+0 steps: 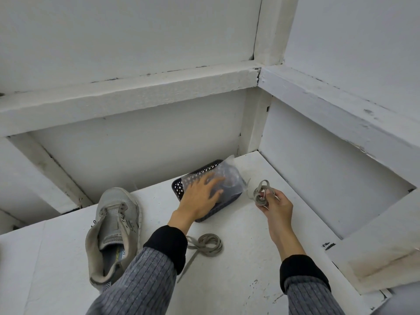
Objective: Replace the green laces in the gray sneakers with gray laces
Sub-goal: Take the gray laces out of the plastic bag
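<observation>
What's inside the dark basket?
A clear plastic bag lies in the dark basket, with the left hand on it. Anything beneath the bag is hidden.

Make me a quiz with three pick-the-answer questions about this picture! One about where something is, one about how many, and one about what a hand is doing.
1. Where is the sneaker?
A. left of the basket
B. inside the basket
C. in the right hand

2. How many lace bundles show?
A. one
B. two
C. four

3. What is the right hand doing?
A. lying flat
B. holding a lace bundle
C. gripping the sneaker

Answers:
1 A: the sneaker lies on the white surface, left of the basket.
2 B: one bundle is in the right hand, one bundle on the surface.
3 B: its fingers curl round the coiled lace, while the left hand reaches over the bag.
</observation>
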Available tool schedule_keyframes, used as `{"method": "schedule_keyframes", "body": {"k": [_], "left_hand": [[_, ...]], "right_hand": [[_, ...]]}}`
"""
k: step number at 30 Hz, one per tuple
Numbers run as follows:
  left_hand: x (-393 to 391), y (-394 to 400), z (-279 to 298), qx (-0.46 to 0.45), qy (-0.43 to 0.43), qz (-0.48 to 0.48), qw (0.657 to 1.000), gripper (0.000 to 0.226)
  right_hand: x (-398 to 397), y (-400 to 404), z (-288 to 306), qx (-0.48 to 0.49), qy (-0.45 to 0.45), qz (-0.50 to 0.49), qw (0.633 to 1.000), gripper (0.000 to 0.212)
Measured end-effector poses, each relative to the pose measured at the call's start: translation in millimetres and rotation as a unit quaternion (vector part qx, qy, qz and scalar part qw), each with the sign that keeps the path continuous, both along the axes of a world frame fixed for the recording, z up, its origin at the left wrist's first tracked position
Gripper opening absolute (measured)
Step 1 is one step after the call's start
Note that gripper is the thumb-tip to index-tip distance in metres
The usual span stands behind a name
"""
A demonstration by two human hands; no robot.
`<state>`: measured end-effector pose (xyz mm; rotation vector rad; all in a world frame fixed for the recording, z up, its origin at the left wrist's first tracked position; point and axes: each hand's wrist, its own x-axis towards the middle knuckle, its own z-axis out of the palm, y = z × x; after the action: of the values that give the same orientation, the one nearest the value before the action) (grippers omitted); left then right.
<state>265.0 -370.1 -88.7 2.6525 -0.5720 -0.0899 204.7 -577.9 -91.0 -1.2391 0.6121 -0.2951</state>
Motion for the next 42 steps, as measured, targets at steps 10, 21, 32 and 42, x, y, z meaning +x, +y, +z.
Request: {"method": "schedule_keyframes", "body": {"k": [10, 21, 32, 42], "left_hand": [[-7.3, -0.3, 9.3, 0.063, 0.040, 0.094, 0.993, 0.032], [-46.0, 20.0, -13.5, -0.236, -0.085, 0.311, 0.917, 0.021], [-52.3, 24.8, 13.0, -0.356, -0.027, 0.245, 0.901, 0.014], [-134.2, 122.6, 69.8, -0.549, 0.087, 0.176, 0.812, 0.035]], "right_hand": [[-4.2, 2.2, 4.5, 0.004, -0.016, -0.010, 1.000, 0.013], [-10.0, 24.2, -2.5, 0.013, -0.008, 0.042, 0.999, 0.011], [-20.3, 49.7, 26.7, -0.019, -0.046, 0.094, 0.994, 0.012], [-50.9, 192.9, 79.9, -0.034, -0.127, 0.249, 0.959, 0.014]]}}
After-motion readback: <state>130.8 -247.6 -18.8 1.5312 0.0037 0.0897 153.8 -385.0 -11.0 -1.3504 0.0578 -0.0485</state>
